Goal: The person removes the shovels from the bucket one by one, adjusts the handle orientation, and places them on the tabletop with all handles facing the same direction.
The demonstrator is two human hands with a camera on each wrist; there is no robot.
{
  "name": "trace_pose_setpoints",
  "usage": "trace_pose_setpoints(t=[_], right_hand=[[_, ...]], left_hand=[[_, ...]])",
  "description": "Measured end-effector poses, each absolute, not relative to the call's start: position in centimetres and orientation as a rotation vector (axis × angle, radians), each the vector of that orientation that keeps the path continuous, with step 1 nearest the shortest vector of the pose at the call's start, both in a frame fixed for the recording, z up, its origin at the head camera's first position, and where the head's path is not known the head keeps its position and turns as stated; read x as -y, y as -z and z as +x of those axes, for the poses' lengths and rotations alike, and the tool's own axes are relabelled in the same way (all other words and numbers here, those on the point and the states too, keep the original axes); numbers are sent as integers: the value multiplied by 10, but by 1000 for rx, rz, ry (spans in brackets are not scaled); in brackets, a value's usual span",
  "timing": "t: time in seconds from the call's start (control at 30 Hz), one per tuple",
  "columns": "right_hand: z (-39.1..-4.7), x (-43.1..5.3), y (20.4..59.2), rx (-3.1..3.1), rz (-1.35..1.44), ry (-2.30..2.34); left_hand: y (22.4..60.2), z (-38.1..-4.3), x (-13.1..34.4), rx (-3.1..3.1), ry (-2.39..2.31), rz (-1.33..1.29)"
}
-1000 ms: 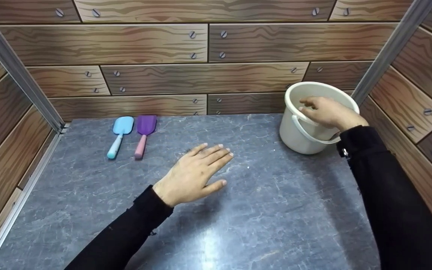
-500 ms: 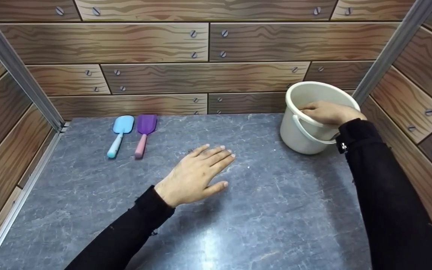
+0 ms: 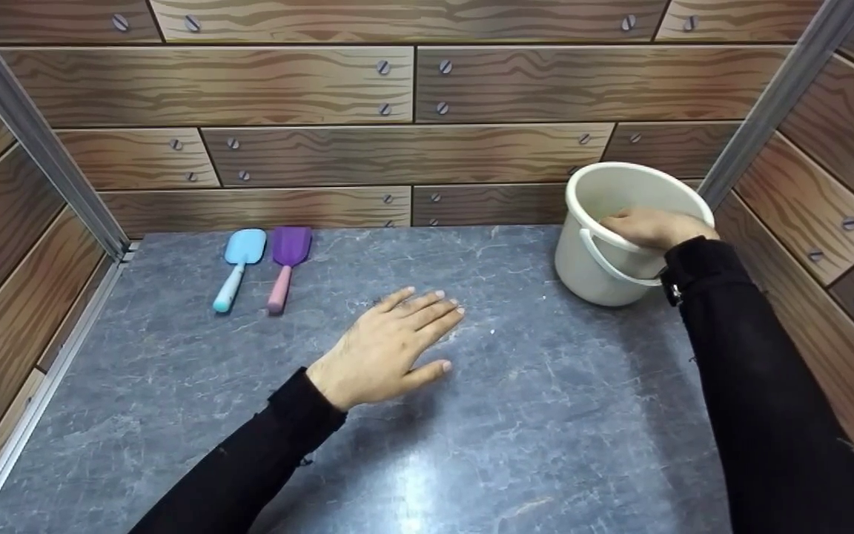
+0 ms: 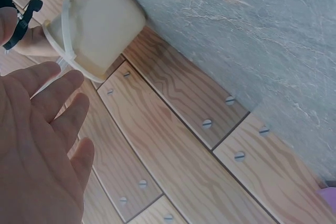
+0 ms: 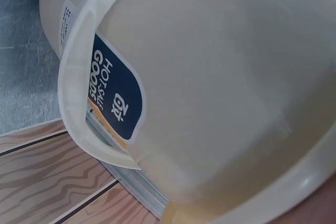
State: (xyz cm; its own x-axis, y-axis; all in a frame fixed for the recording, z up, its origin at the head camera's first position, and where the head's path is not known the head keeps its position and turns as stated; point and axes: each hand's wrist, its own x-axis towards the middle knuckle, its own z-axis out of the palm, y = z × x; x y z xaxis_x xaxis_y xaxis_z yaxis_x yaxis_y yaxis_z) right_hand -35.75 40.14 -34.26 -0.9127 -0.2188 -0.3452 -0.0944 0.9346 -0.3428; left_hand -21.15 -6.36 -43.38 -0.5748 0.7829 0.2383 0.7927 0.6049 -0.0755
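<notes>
My right hand (image 3: 649,226) reaches over the rim into a cream plastic bucket (image 3: 596,271). The bucket wall hides its fingers, so what they hold or touch is not visible. In the right wrist view the bucket's outer wall (image 5: 220,72) fills most of the picture, with a dark blue label (image 5: 118,90) and the bucket's handle (image 5: 73,93). Palm down, my left hand (image 3: 386,348) is over the middle of the grey tabletop, fingers straight and thumb apart, holding nothing. The left wrist view shows its palm (image 4: 37,145), with the bucket (image 4: 107,30) beyond.
At the back left of the tabletop (image 3: 516,415) lie a light blue shovel (image 3: 244,247) and a purple shovel (image 3: 290,247) with a pink handle, side by side. Wood-patterned walls (image 3: 308,85) with metal corner posts enclose the back and sides. The bucket stands near the back right corner.
My right hand has sunk lower into the bucket, and its fingers have gone out of sight behind the rim. The left hand, bucket and shovels stay almost where they were.
</notes>
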Motion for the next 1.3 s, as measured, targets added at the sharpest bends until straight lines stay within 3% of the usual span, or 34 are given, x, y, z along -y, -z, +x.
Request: trace_pose_setpoints(t=[0.3, 0.83, 1.3], right_hand=[[-358, -403, 340, -2733, -109, 380], [-370, -396, 354, -2848, -503, 548], [-373, -394, 360, -3183, -515, 531]], left_hand=[[434, -212, 64, 2590, 58, -1295], [434, -212, 63, 2572, 62, -1294], [435, -214, 66, 2596, 84, -1292]])
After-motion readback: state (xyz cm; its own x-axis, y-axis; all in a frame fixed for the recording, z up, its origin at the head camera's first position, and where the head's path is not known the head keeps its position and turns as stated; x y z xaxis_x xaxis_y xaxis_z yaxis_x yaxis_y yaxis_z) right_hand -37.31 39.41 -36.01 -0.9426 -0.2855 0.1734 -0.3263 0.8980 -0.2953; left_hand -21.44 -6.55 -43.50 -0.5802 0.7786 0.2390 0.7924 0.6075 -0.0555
